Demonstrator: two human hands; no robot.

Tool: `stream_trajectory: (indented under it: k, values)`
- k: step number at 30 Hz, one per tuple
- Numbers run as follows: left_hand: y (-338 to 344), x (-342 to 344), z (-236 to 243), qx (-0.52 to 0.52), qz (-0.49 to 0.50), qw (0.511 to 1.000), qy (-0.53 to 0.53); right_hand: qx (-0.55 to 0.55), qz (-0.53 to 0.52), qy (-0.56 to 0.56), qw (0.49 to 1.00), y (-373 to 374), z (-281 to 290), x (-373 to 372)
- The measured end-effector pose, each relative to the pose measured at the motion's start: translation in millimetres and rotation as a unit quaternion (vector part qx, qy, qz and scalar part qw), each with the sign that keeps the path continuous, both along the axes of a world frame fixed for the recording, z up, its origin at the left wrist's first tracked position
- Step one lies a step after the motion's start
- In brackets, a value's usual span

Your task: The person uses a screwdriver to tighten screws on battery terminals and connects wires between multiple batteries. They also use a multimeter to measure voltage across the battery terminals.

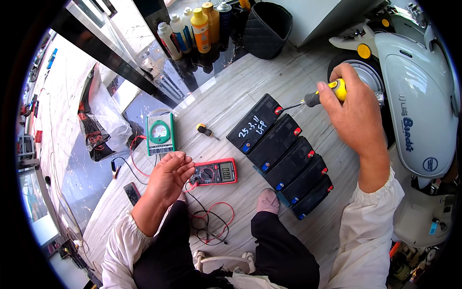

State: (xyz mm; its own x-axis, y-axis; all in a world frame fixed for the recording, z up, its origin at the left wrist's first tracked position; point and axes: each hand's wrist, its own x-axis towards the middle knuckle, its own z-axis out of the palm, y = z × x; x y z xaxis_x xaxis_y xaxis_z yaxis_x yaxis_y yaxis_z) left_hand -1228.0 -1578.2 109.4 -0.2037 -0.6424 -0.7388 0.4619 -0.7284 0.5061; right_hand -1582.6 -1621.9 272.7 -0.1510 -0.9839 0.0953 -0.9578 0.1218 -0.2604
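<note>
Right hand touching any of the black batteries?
Apart. In the head view, the right hand grips the yellow-and-black screwdriver, and pale floor shows between hand and black batteries.

A screwdriver (312,99) with a yellow-and-dark handle (339,88) slants in the right hand (355,106), its slim shaft (291,106) reaching the red terminal (278,110) of the farthest of five black batteries (288,158) set side by side on the pale streaked floor (236,89), each also bearing a blue terminal (265,166).
</note>
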Motion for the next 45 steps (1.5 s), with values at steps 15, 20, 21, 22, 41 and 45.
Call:
stream_trajectory:
  k: [15, 20, 21, 22, 41, 45]
  values:
    - [-1, -2, 1, 0.002, -0.005, 1.0, 0.002, -0.003, 0.032, 0.018, 0.999, 0, -1, -5]
    - [0, -1, 0, 0.002, 0.002, 1.0, 0.0, -0.042, 0.055, 0.032, 0.997, 1, -1, -4]
    - [0, -1, 1, 0.005, 0.004, 1.0, 0.0, 0.018, 0.005, 0.005, 1.0, 0, 3, -1]
    - [0, -2, 2, 0.007, 0.005, 1.0, 0.0, 0.034, -0.017, -0.005, 0.999, 0, 3, -1]
    - [-1, -4, 4, 0.001, -0.003, 1.0, -0.006, -0.029, 0.075, 0.017, 0.997, 2, 3, -7]
    - [-1, -3, 4, 0.001, -0.003, 1.0, -0.003, 0.094, 0.0, 0.019, 0.995, -2, 10, -7]
